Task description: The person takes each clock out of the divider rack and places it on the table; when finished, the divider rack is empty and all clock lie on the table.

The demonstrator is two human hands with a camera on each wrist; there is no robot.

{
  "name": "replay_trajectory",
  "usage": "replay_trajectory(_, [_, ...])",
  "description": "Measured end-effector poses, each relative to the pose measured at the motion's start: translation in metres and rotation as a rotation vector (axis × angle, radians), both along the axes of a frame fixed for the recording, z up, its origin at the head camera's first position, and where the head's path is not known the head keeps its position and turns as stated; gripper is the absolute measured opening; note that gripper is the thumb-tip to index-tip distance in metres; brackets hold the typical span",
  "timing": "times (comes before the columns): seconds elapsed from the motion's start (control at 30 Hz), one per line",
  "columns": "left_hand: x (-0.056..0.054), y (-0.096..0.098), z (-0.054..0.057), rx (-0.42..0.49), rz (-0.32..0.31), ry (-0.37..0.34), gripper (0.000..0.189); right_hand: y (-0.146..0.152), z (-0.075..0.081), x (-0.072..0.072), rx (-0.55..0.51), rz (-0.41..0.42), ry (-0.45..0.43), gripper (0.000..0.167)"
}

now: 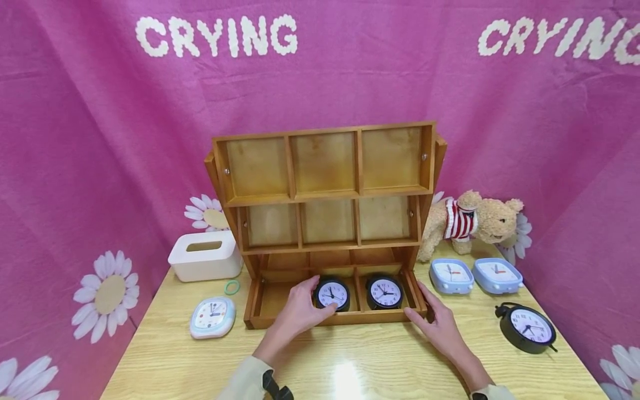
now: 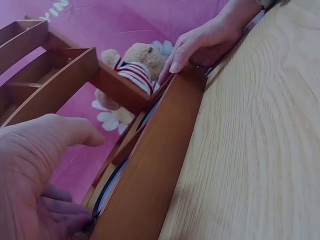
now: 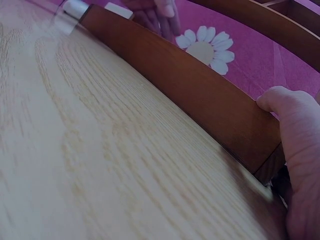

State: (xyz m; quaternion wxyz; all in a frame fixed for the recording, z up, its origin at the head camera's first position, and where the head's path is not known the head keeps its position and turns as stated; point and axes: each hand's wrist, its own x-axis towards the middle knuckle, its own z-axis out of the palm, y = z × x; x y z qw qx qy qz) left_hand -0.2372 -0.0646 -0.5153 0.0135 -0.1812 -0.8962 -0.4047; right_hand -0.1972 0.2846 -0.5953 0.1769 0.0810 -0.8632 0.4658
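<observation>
A tiered wooden rack (image 1: 320, 247) with square compartments stands on the table. Two black round alarm clocks lie face up in its bottom tier: the middle clock (image 1: 332, 294) in the centre compartment, the right clock (image 1: 384, 293) in the right one. My left hand (image 1: 300, 305) is at the middle clock, fingers at its left side. Its thumb hovers over the front of the compartment, apart from the fingers, in the left wrist view. My right hand (image 1: 439, 322) holds the bottom tier's front right corner, thumb on the front rim (image 3: 200, 95), fingers along the outer side.
Left of the rack are a white tissue box (image 1: 205, 256), a green ring (image 1: 232, 287) and a pale blue-and-white clock (image 1: 213, 318). On the right stand two blue clocks, one nearer blue clock (image 1: 451, 276), a black twin-bell-like alarm clock (image 1: 528, 328) and a teddy bear (image 1: 470, 222).
</observation>
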Motion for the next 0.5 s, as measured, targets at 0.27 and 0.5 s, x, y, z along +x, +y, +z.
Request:
replay_trajectory(0.27, [-0.005,0.021,0.004,-0.209,0.038,-0.081,0.094,0.003,0.000,-0.001,0.002,0.007,-0.014,0.075])
replay_trajectory(0.5, [-0.011,0.033,0.008,-0.341,0.089,-0.064,0.082,0.001,0.000,0.001,0.006,0.000,-0.002,0.074])
